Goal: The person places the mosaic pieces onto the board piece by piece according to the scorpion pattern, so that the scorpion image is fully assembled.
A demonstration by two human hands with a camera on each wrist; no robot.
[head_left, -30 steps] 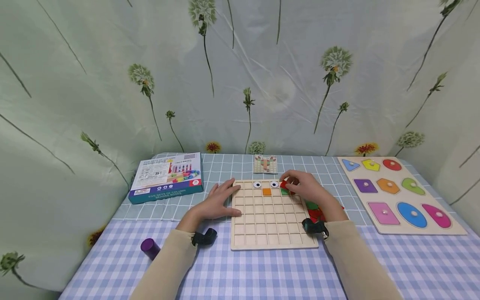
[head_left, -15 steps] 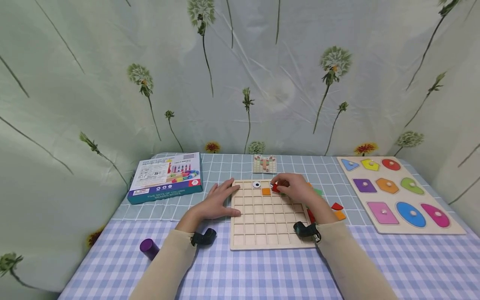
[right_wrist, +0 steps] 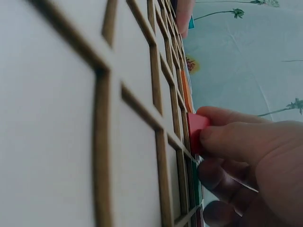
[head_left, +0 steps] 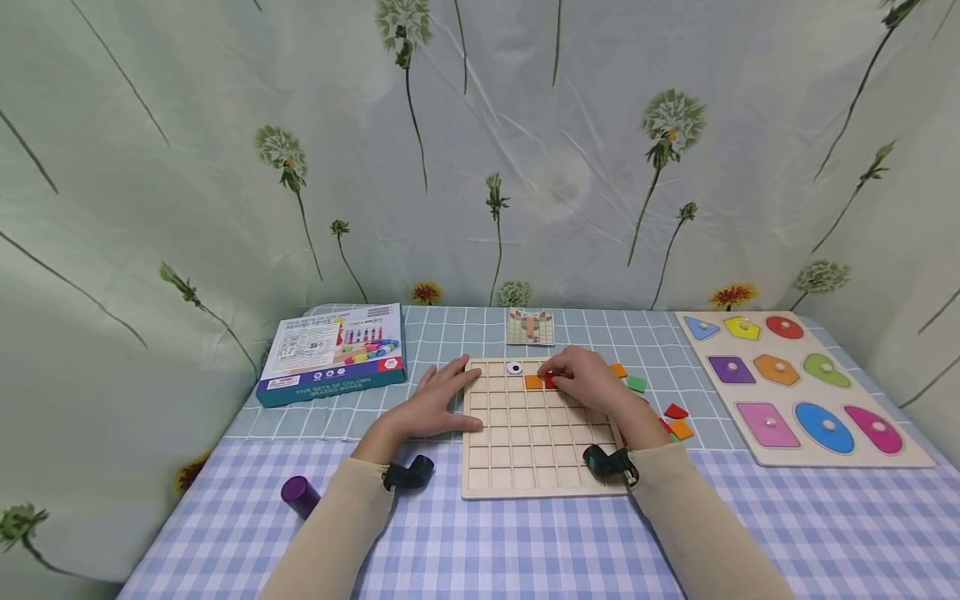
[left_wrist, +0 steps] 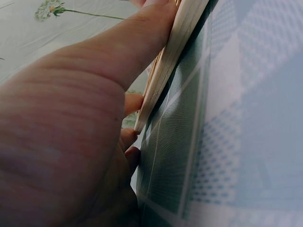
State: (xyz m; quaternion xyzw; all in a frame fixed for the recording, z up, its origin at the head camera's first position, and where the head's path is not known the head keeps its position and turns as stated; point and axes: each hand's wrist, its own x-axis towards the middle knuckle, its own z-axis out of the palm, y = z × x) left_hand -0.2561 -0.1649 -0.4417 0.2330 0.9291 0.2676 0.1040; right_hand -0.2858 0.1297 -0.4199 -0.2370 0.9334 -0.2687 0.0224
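Observation:
A wooden grid board lies flat on the table. My left hand rests along its left edge with fingers spread; in the left wrist view the thumb touches the board's wooden edge. My right hand pinches a red tile between thumb and index finger, at the cell right of an orange tile. One eye tile sits in the top row. Green shows in the board below the red tile in the right wrist view; the right hand hides that area from the head view.
Loose tiles, among them a green one and a red one, lie right of the board. A small pattern card stands behind it. A peg puzzle is at right; a box and a purple cylinder are at left.
My right hand has moved left along the upper rows, bringing the red tile beside the orange one. More loose tiles at the right have come into sight. The left hand has stayed put.

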